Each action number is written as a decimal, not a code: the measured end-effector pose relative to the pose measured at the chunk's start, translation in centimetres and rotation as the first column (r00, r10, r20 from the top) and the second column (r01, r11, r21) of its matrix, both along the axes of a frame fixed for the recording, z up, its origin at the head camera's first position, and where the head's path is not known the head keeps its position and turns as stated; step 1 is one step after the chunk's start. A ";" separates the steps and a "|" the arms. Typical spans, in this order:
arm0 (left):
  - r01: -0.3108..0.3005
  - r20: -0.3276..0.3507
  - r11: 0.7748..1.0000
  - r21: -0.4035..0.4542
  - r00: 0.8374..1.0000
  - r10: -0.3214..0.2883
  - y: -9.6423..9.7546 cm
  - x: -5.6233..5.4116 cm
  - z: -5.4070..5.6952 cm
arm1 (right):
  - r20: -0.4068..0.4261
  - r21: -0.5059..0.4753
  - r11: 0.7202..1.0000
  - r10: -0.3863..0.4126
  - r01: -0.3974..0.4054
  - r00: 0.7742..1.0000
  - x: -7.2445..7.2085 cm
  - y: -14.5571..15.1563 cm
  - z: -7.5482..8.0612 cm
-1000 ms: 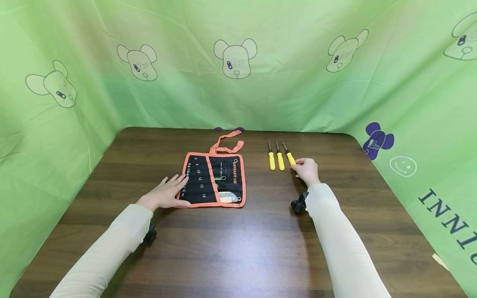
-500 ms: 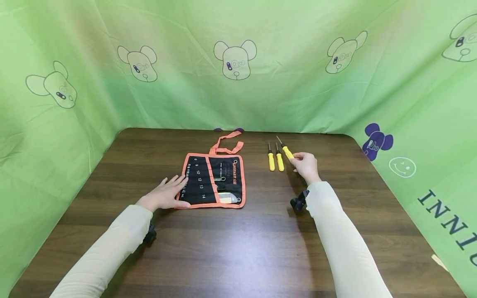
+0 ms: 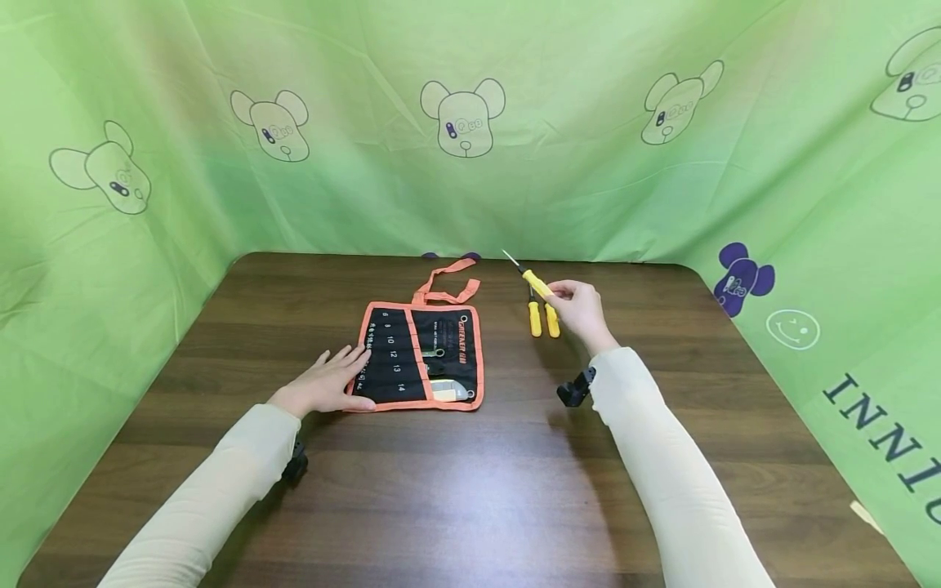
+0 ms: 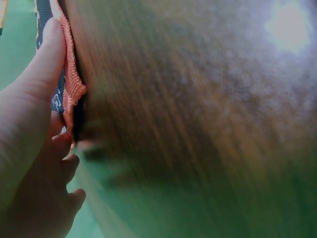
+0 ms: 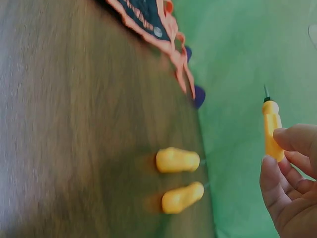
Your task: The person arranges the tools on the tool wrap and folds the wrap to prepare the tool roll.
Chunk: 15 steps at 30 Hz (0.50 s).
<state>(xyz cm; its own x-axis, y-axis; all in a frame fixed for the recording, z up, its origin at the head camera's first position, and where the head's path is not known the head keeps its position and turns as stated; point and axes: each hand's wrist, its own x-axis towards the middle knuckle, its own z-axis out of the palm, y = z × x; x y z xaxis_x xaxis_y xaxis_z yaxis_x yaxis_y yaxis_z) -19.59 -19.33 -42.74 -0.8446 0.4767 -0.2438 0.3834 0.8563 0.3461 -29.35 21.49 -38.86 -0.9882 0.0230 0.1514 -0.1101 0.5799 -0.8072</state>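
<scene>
A black tool pouch (image 3: 393,357) with orange edging lies flat on the table, printed with size numbers along its pockets. My left hand (image 3: 323,384) rests on its left side with fingers spread; in the left wrist view the thumb lies along the orange edge. My right hand (image 3: 581,310) pinches the yellow handle of a screwdriver (image 3: 536,282), raised above the table with its metal tip pointing up and left. Beneath it two more yellow-handled screwdrivers (image 5: 177,160) lie side by side on the table. In the right wrist view, thumb and fingers grip the handle's lower end.
Orange tie straps (image 3: 441,286) stretch from the pouch's far edge. A pale blade-shaped tool (image 3: 448,390) shows in its lower right pocket. A green printed cloth (image 3: 470,196) hangs behind and beside the brown wooden table (image 3: 470,490).
My right hand has lifted the rightmost screwdriver off the table and carried it left, over the other two. My left hand has stayed on the pouch.
</scene>
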 end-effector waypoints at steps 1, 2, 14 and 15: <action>0.000 0.000 1.000 0.000 1.000 0.000 0.0 0.0 0.0 | -0.008 0.007 1.000 0.015 -0.015 1.000 0.1 -0.3 0.2; -0.001 0.000 1.000 0.000 1.000 0.001 0.0 0.0 0.0 | -0.016 0.011 0.999 0.031 -0.031 0.999 0.1 -0.7 0.3; 0.003 -0.006 1.000 -0.003 1.000 -0.003 -0.1 -0.1 -0.2 | -0.061 0.127 0.975 0.189 -0.180 0.980 1.0 -4.1 0.5; 0.003 -0.006 1.000 -0.004 1.000 -0.003 -0.1 -0.1 -0.2 | -0.050 0.132 0.973 0.197 -0.189 0.979 1.0 -4.4 0.3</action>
